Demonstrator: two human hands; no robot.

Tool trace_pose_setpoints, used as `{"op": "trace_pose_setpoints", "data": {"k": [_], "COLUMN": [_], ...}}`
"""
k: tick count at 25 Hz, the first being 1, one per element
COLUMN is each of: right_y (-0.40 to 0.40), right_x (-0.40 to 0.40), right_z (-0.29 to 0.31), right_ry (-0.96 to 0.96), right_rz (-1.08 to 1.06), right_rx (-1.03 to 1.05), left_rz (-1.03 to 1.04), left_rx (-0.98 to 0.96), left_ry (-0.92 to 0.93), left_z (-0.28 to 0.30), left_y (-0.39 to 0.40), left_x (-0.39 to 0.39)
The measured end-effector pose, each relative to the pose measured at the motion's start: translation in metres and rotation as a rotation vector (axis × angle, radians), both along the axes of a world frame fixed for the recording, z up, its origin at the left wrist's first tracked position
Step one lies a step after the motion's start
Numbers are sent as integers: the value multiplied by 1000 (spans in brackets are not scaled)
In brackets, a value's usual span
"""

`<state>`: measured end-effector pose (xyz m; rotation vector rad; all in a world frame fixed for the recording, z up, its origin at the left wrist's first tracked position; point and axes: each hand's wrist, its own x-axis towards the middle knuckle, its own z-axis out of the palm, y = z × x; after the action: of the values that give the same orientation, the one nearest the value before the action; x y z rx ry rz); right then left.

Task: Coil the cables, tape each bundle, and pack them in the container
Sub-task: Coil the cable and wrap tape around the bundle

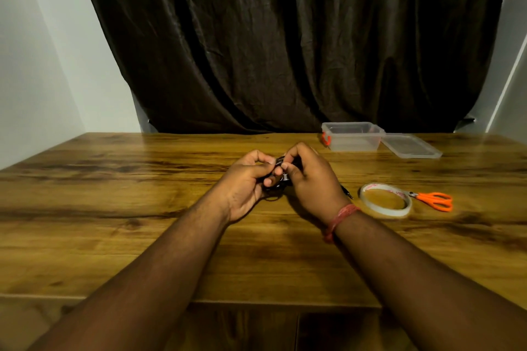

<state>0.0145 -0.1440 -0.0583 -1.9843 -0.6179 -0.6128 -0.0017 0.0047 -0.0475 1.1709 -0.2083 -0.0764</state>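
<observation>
Both hands meet over the middle of the wooden table (142, 179), holding a small coiled black cable (281, 178) between them. My left hand (246, 182) grips the bundle from the left with curled fingers. My right hand (309, 179) pinches it from the right with thumb and fingers. Most of the cable is hidden by the fingers; one plug end (348, 194) sticks out to the right of my right wrist. A roll of clear tape (385, 204) lies flat to the right. The clear plastic container (353, 137) stands open at the back right.
Orange-handled scissors (435, 200) lie just right of the tape roll. The container's clear lid (410, 146) rests flat beside the container. A dark curtain (285, 37) hangs behind the table's far edge.
</observation>
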Motion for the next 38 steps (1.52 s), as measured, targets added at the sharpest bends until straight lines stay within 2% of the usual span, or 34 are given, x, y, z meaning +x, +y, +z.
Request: {"op": "trace_pose_setpoints", "data": {"k": [4, 8, 10, 13, 18, 22, 31, 35, 38], "right_y": [-5, -7, -8, -8, -8, -7, -3, -3, 0], "right_x": [3, 1, 2, 1, -1, -6, -11, -7, -8], "right_z": [-1, 6, 9, 9, 6, 8, 8, 6, 7], "right_ry": [231, 420, 421, 392, 212, 123, 99, 169, 310], "right_rz": [177, 301, 263, 231, 61, -28, 96, 181, 304], "right_rx": [101, 559, 649, 598, 238, 115, 127, 166, 315], "left_rz": [21, 97, 122, 136, 141, 148, 105, 142, 150], "left_rx": [0, 44, 81, 137, 223, 291, 316, 272, 185], "left_ry": [-22, -48, -48, -66, -109, -116, -85, -118, -136], "left_z": [-2, -3, -4, -5, -6, -7, -7, -5, 0], "left_y": [4, 3, 2, 2, 3, 2, -3, 0, 0], "left_x": [1, 2, 4, 5, 5, 6, -3, -1, -2]}}
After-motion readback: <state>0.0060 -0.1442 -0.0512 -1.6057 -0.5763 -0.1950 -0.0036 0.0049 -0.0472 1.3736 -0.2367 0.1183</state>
